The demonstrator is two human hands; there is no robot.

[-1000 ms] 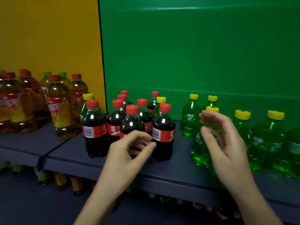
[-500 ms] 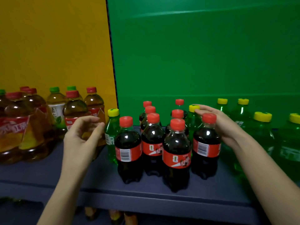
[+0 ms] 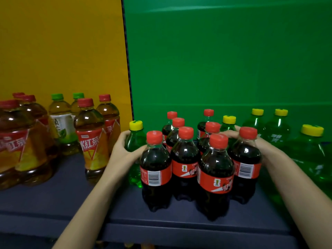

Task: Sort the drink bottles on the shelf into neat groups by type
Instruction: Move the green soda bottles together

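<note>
Eight full dark cola bottles (image 3: pixel 185 159), red caps, cluster mid-shelf (image 3: pixel 53 200). Left hand (image 3: pixel 122 150) grips a green soda bottle (image 3: pixel 134 141), yellow cap, at the cluster's left edge. Right hand (image 3: pixel 261 143) reaches a second green bottle (image 3: pixel 228 125) among the colas; grip unclear. Hands apart.

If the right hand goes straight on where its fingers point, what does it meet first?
Most likely the green bottle among the colas: the right hand points left behind the front-right cola bottle, fingers seemingly touching it.

Upright cola bottles (image 3: pixel 185 159) cluster between green bottles (image 3: pixel 312 155).
</note>
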